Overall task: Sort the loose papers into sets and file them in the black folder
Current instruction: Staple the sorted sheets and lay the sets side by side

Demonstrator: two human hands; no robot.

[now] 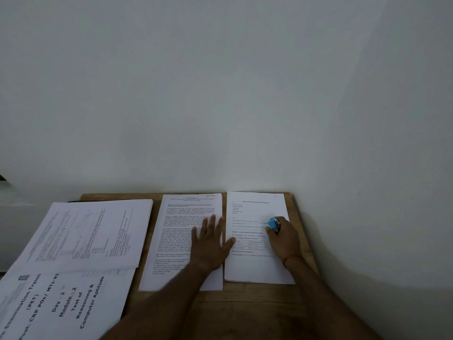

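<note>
Nearest, a booklet (61, 307) lies at the table's (257, 310) left. Beyond it, the left hand (210, 244) presses flat on the middle stack (176, 241). The right hand (285, 239) grips a blue stapler (273, 223) over the right stack (255, 266). Thin sheets probably slide and bend, so square them and pinch a corner

Bench (257, 312): mid-brown wood, faint grain. Middle stack (179, 241) at far edge: white sheets, dense small black print, bold black heading lines. Right stack (255, 266) by far right corner: white, sparse black print, black-lined table grid about halfway down. Far-left stack (98, 231): white, grey-black print running sideways. Near-left stack (61, 307) over the left edge: white, large bold black lettering, one line underlined. Blue item (273, 223) in right hand (285, 238): light blue, dark part beneath. Thread (291, 258) on that wrist: orange-red. Wall (220, 94): plain pale grey-white.
</note>
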